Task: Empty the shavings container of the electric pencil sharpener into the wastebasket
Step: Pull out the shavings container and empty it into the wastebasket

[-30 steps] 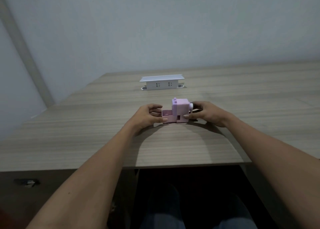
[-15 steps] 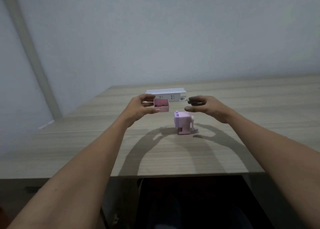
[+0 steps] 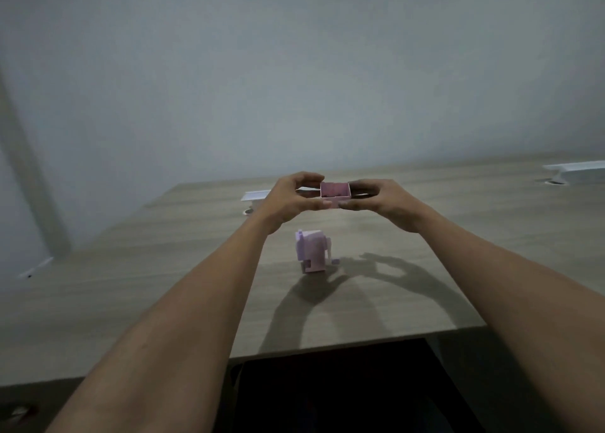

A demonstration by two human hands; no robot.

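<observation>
Both hands, the left hand (image 3: 288, 200) and right hand (image 3: 383, 203), pinch the pink shavings container (image 3: 335, 194) level above the desk (image 3: 163, 269), at twelve o'clock from the lilac pencil sharpener (image 3: 312, 252); keeping it upright should prevent spills.

Count on my worktop (image 3: 163, 285): 1 pencil sharpener (image 3: 312, 252), 1 shavings container (image 3: 335, 194), 2 white socket boxes (image 3: 256, 196) (image 3: 577, 170). My 2 hands: left hand (image 3: 291, 200), right hand (image 3: 381, 200).
</observation>
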